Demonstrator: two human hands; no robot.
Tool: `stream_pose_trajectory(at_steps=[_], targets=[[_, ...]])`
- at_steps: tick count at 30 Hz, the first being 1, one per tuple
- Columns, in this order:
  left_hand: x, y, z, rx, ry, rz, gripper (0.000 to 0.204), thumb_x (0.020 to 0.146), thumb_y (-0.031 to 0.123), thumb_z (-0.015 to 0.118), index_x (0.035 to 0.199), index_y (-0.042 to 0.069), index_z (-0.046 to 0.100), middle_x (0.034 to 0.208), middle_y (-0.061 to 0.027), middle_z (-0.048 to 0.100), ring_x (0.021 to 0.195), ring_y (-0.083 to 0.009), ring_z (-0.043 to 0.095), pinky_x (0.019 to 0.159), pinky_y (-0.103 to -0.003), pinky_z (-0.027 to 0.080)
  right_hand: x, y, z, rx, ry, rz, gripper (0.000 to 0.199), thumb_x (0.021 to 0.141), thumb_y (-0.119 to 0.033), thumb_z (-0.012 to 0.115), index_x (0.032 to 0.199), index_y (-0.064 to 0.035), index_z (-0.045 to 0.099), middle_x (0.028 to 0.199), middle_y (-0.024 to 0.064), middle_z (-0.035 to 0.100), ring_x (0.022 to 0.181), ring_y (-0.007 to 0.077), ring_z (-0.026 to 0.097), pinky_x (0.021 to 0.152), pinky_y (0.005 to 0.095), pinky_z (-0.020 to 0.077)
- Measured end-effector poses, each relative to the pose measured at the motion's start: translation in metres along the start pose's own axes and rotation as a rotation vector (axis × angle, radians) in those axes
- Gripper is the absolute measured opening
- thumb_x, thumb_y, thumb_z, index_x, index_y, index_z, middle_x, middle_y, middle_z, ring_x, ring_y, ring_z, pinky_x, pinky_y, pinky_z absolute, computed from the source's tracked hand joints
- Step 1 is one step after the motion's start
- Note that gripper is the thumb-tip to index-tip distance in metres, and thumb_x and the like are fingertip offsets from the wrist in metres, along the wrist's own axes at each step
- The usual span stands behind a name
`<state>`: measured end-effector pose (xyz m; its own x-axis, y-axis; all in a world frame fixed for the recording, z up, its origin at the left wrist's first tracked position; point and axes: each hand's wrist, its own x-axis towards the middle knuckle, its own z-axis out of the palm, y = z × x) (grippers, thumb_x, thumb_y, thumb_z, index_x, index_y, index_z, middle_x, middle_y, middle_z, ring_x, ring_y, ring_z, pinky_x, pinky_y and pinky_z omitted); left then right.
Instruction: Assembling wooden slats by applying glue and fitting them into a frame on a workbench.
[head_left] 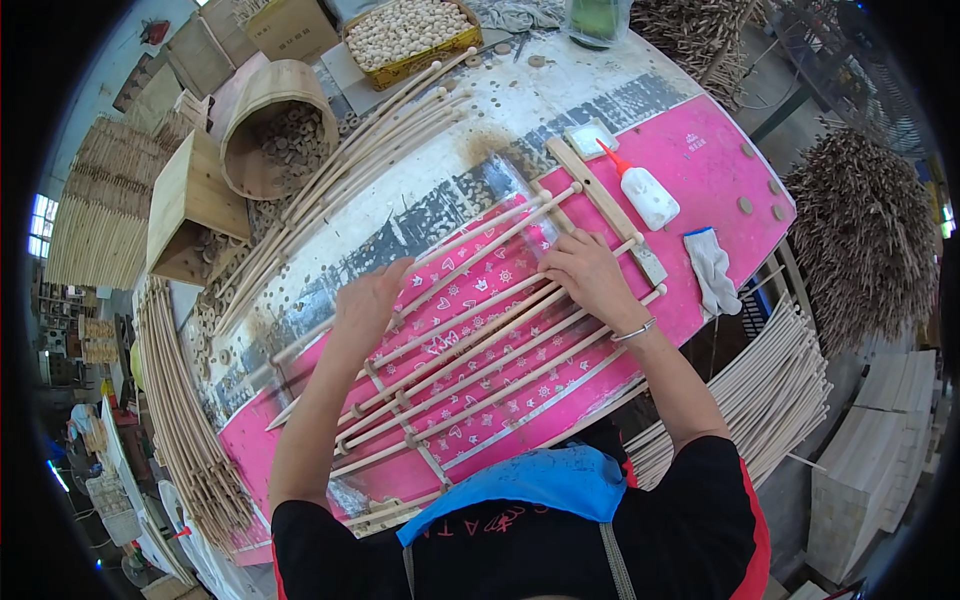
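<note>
Several slim wooden rods (475, 365) lie side by side across a pink patterned sheet (490, 280) on the table. Some carry small wooden balls (638, 239) at their right ends and wooden rings (403, 398) farther left. My left hand (368, 298) has its fingers curled at the upper rods; its fingertips are partly hidden. Bent over the middle rods, my right hand (588, 274) grips a rod near its right end. A wooden bar (608, 212) lies crosswise by the ball ends.
A white glue bottle with a red tip (650, 195) and a white glove (712, 270) lie right. Beyond are a yellow tray of wooden balls (412, 40), a round wooden tub (278, 130) of rings and loose long rods (370, 140). Stick bundles (865, 240) stand beside the table.
</note>
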<state>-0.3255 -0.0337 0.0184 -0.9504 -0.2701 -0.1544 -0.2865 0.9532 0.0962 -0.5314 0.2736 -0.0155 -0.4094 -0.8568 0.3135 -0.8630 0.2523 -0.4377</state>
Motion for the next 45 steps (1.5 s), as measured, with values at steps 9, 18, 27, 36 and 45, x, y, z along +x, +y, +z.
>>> stream_pose_trajectory(at_steps=[9,18,27,36,45], targets=[[0.043,0.051,0.04,-0.03,0.226,0.072,0.054,0.099,0.022,0.067,0.152,0.024,0.056,0.115,-0.0101,0.059,0.103,-0.0298,0.065,0.076,-0.047,0.06,-0.004,-0.003,0.001,0.001,0.005,0.024,0.013,0.091,-0.014,0.074,0.103,-0.0117,0.074,0.103,0.0039,0.066,0.106,0.0262,0.06,0.094,0.0413,0.0434],[0.007,0.063,0.037,-0.208,0.217,0.248,0.055,0.092,0.018,0.075,0.146,0.015,0.062,0.115,-0.0089,0.06,0.108,-0.0286,0.061,0.092,-0.045,0.054,-0.033,0.018,-0.05,-0.112,0.258,0.222,0.028,0.088,-0.001,0.069,0.114,-0.0116,0.073,0.118,0.0061,0.069,0.116,0.0288,0.062,0.096,0.043,0.0466],[-0.017,0.069,0.028,-0.355,0.156,0.325,0.053,0.096,0.025,0.072,0.147,0.014,0.061,0.131,-0.0098,0.061,0.117,-0.0326,0.061,0.097,-0.048,0.051,-0.048,0.023,-0.055,-0.174,0.136,0.16,0.019,0.086,-0.008,0.073,0.105,-0.0113,0.071,0.111,0.0041,0.067,0.111,0.028,0.061,0.095,0.0428,0.047],[-0.045,0.045,0.016,-0.375,0.031,0.331,0.074,0.09,0.038,0.078,0.156,0.018,0.053,0.154,-0.0118,0.052,0.139,-0.0354,0.052,0.114,-0.052,0.043,-0.06,0.026,-0.051,-0.043,0.019,0.039,0.013,0.088,-0.013,0.073,0.1,-0.0097,0.073,0.104,0.0056,0.066,0.105,0.0282,0.061,0.094,0.0422,0.0474],[-0.062,0.033,0.02,-0.326,0.087,0.259,0.067,0.092,0.02,0.074,0.156,0.018,0.051,0.152,-0.0125,0.053,0.133,-0.0372,0.058,0.107,-0.055,0.048,-0.043,0.007,-0.035,0.004,0.191,0.082,0.019,0.086,-0.007,0.076,0.104,-0.0064,0.073,0.108,0.0092,0.067,0.106,0.0322,0.063,0.092,0.0436,0.0523]])
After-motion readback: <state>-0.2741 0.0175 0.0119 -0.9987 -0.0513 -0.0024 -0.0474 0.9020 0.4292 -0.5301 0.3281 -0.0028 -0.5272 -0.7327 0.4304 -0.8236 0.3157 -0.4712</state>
